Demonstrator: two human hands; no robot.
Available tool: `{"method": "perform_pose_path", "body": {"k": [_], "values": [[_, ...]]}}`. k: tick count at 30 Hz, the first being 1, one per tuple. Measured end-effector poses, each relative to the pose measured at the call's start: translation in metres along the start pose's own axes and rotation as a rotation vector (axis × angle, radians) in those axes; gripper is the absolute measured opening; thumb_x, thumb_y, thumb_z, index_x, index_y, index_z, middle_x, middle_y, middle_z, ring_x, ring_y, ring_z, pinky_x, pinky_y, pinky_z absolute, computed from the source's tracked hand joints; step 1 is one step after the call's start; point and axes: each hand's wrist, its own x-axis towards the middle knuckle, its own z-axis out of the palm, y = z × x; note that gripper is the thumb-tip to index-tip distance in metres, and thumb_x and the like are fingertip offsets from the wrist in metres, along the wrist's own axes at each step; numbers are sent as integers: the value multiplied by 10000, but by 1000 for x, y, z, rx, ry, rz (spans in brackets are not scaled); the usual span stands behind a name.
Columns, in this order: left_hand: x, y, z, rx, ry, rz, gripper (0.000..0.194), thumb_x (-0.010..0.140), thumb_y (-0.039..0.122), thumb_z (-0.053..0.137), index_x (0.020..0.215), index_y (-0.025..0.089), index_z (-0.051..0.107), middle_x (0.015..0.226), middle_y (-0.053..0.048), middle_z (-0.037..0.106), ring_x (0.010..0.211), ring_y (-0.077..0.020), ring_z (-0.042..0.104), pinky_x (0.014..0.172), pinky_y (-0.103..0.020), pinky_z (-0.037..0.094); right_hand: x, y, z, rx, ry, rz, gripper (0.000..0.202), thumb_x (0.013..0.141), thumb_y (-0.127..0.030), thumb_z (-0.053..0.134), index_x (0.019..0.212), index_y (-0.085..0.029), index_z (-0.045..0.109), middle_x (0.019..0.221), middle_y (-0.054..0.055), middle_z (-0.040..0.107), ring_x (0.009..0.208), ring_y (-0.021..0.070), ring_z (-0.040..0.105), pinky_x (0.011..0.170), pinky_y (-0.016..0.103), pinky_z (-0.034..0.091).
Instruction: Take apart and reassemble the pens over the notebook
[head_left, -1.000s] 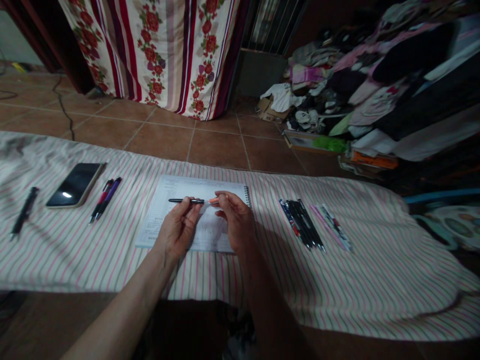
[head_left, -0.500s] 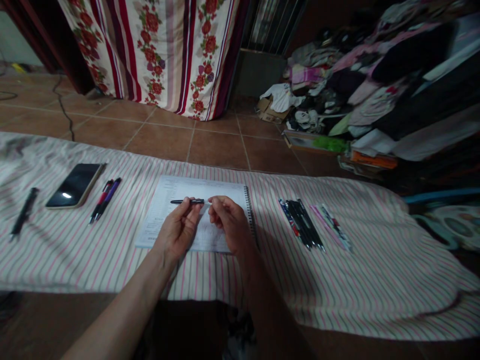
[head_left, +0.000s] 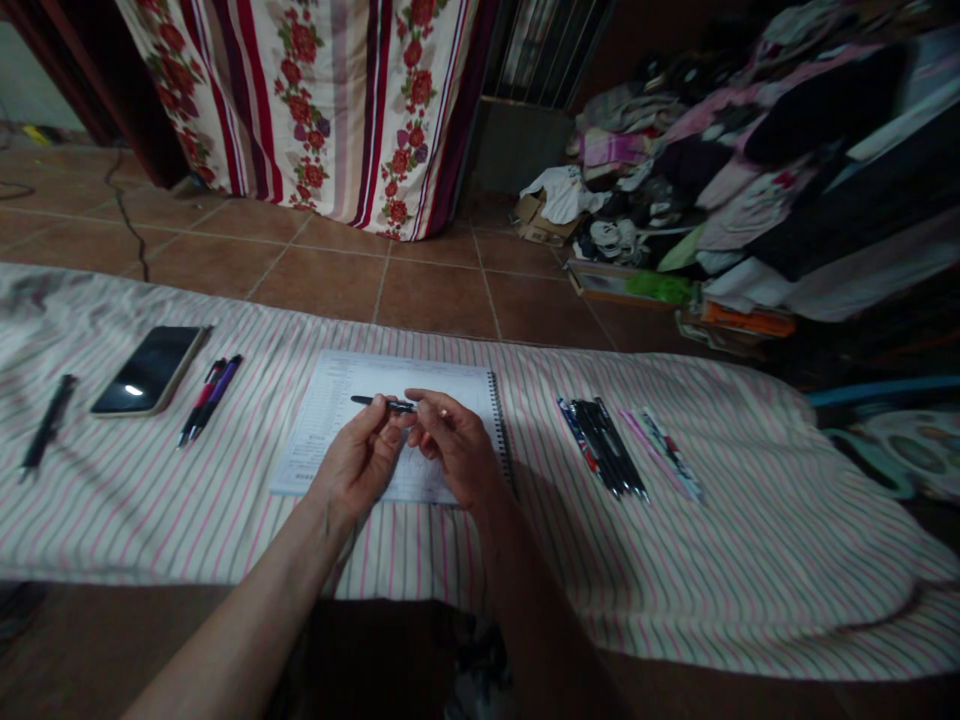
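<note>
Above an open spiral notebook (head_left: 337, 385), a dark pen (head_left: 363, 400) lies level between my two hands. My left hand (head_left: 360, 458) is closed on its barrel, thumb and fingers pinching it near the middle. At the pen's right end, the fingers of my right hand (head_left: 459, 442) are closed in a pinch. They cover that end, so the small part between them is hard to make out. Printed text and faint marks show on the notebook page beneath.
Left of the notebook lie a red-and-black pen (head_left: 201, 402), a purple pen (head_left: 217, 397), a phone (head_left: 150, 370) and a black pen (head_left: 46, 428). Several dark pens (head_left: 606, 448) and some light patterned pens (head_left: 664, 452) rest rightward on the striped cloth (head_left: 750, 560).
My right hand has come up against the pen's right end; the thin light piece that showed between hand and barrel is now covered. The pen has shifted slightly right.
</note>
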Motion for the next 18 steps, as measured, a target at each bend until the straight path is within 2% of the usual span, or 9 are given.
{"method": "perform_pose_path", "body": {"k": [2, 6, 10, 18], "values": [[-1, -1, 1, 12, -6, -1, 292, 927, 140, 398, 710, 95, 589, 623, -35, 595, 561, -88, 587, 616, -210, 536, -1, -1, 1, -19, -7, -18, 321, 773, -443, 620, 983, -204, 666, 596, -13, 647, 488, 87, 479, 483, 218, 349], [-1, -1, 0, -21, 7, -18, 222, 900, 140, 469, 714, 116, 588, 617, -15, 592, 533, -83, 573, 606, -211, 520, -2, 0, 1, 0, -63, -23, 312, 803, -452, 585, 1001, -224, 663, 773, 25, 718, 523, 91, 507, 512, 224, 387], [2, -2, -7, -1, -1, -41, 139, 870, 160, 537, 751, 123, 598, 644, -15, 605, 551, -89, 580, 569, -201, 498, -1, 4, 0, 22, -141, -26, 357, 830, -490, 536, 1028, -224, 667, 871, 45, 726, 570, 96, 546, 527, 224, 410], [1, -1, -8, 159, -99, 15, 222, 885, 220, 510, 755, 96, 641, 676, -59, 633, 606, -120, 604, 594, -224, 508, 0, 4, 0, 79, -62, -36, 320, 809, -475, 580, 975, -217, 674, 831, 42, 723, 603, 111, 590, 534, 229, 437]]}}
